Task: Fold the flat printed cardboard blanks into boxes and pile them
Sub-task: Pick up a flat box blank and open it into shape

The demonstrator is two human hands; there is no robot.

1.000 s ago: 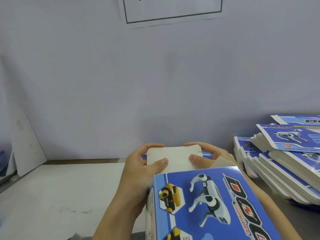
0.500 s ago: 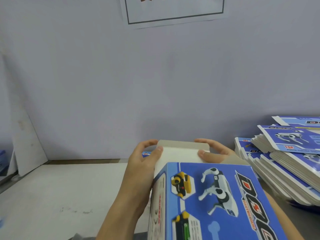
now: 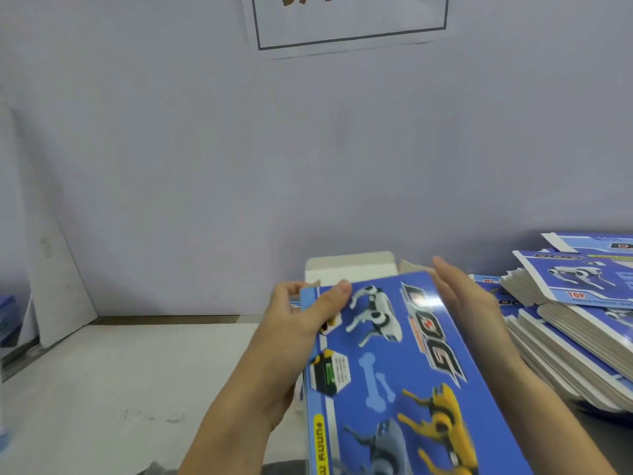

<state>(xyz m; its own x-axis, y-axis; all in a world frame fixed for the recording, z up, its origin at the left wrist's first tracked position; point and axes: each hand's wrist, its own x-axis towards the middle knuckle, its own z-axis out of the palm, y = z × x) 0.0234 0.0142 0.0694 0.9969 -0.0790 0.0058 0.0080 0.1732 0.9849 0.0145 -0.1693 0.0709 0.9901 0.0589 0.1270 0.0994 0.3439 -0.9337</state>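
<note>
A pale wall [image 3: 205, 166] fills most of my view, with a white table [image 3: 120, 389] below it. At my right lies a stack of flat blanks [image 3: 565, 337], printed blue. In front of me I hold the blue box [image 3: 394, 371] above the table, its white end flap [image 3: 349, 269] standing up at the far end. My left hand [image 3: 294, 337] grips its left edge, thumb on the printed face. My right hand [image 3: 466, 303] lies flat against the right side, fingers straight.
</note>
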